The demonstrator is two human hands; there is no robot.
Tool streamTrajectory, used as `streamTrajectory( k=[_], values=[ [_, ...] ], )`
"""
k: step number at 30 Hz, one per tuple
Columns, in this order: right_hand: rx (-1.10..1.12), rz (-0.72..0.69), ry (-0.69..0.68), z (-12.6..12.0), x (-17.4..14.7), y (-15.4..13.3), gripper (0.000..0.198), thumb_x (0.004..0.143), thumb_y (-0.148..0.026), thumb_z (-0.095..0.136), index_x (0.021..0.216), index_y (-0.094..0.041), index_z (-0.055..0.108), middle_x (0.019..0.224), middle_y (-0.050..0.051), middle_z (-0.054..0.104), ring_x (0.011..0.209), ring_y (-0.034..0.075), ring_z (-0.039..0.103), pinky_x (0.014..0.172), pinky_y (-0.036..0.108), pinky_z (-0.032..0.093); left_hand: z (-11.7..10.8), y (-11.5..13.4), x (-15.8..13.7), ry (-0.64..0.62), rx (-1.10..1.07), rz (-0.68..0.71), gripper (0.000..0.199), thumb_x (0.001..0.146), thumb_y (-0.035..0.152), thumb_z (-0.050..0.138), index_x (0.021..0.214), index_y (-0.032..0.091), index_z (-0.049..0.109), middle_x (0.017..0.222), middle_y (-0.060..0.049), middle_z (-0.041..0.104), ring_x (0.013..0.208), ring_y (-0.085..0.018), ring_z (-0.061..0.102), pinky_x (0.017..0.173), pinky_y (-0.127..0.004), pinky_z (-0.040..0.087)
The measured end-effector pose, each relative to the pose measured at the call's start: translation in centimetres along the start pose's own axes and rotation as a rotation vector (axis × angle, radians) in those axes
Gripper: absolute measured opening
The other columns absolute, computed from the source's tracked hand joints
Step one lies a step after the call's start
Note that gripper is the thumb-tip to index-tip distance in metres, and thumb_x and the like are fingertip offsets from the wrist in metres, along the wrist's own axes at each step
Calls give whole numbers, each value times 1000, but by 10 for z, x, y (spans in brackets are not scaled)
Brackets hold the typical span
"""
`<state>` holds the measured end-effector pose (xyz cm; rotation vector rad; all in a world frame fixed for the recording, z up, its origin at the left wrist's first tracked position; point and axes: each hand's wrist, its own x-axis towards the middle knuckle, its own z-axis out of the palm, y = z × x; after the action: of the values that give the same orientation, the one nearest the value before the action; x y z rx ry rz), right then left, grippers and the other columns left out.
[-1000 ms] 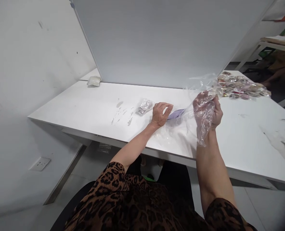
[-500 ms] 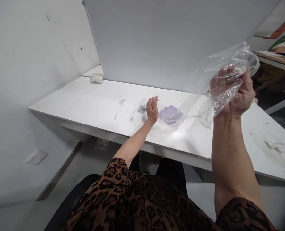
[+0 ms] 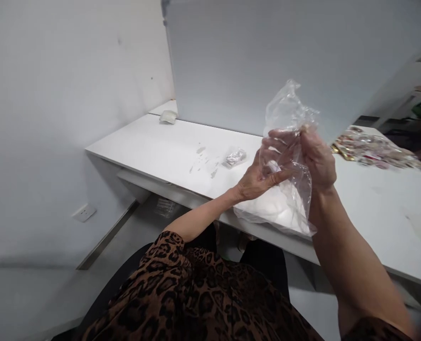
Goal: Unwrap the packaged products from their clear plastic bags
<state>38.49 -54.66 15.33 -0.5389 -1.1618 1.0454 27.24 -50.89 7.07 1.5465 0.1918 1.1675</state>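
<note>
A clear plastic bag [image 3: 290, 111] hangs crumpled over the desk, its lower part spread on the white top near the front edge. My right hand [image 3: 317, 158] is closed on the bag's upper right side, thumb and fingers pinched together. Against the bag's left side is my left hand [image 3: 258, 177], its fingers spread and partly seen through the film, its thumb stretched out to the right. Left of that hand lies a small clear-wrapped packet [image 3: 234, 157] with silvery contents. No purple piece can be made out now; the hands and film cover that area.
A pale packet [image 3: 168, 117] lies in the desk's far left corner. At the right, a pile of clear-wrapped, multicoloured items [image 3: 377, 150] rests on the desk [image 3: 142, 147]. A grey partition [image 3: 253, 61] stands along the back, with a wall to the left.
My right hand has come left and slightly down with the bag. My left hand has left the packet's side and moved right to the bag, fingers spreading. The view has turned right.
</note>
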Motion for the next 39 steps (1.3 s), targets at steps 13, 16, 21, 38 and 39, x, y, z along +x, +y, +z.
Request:
streamTrajectory(
  k=[13, 16, 21, 38, 39],
  values=[
    [-284, 134, 207, -60, -36, 48, 29, 72, -44, 87, 97, -34, 77, 110, 4, 75, 106, 28, 73, 100, 53, 60, -259, 49, -16, 833, 721, 309, 51, 100, 68, 47, 117, 24, 65, 102, -6, 67, 94, -17, 69, 85, -31, 57],
    [-345, 179, 305, -78, -48, 60, 33, 67, -46, 90, 93, -32, 75, 104, 3, 75, 96, 26, 73, 95, 51, 61, -314, 67, -14, 870, 1065, 274, 50, 107, 59, 35, 120, 20, 65, 118, -11, 64, 115, -21, 65, 101, -36, 54],
    [-471, 240, 359, -93, -50, 83, 46, 65, -53, 91, 96, -25, 71, 101, 5, 73, 93, 25, 71, 92, 48, 60, -333, 56, -26, 616, 1538, -218, 46, 106, 38, 37, 138, 14, 60, 151, -20, 49, 143, -29, 47, 120, -42, 39],
    [-1664, 236, 75, -180, -41, 126, 42, 93, -49, 52, 125, -25, 65, 148, 19, 53, 134, 46, 45, 110, 71, 32, -255, 60, -29, 348, 1778, -594, 62, 100, 53, 42, 145, 10, 49, 151, -26, 47, 141, -41, 40, 117, -53, 30],
    [-1639, 213, 118, -186, -41, 125, 38, 90, -47, 56, 119, -25, 67, 145, 20, 55, 134, 47, 44, 110, 73, 30, -240, 56, -25, 339, 1750, -517, 55, 101, 49, 43, 140, 12, 53, 148, -24, 49, 139, -38, 42, 117, -50, 30]
  ],
)
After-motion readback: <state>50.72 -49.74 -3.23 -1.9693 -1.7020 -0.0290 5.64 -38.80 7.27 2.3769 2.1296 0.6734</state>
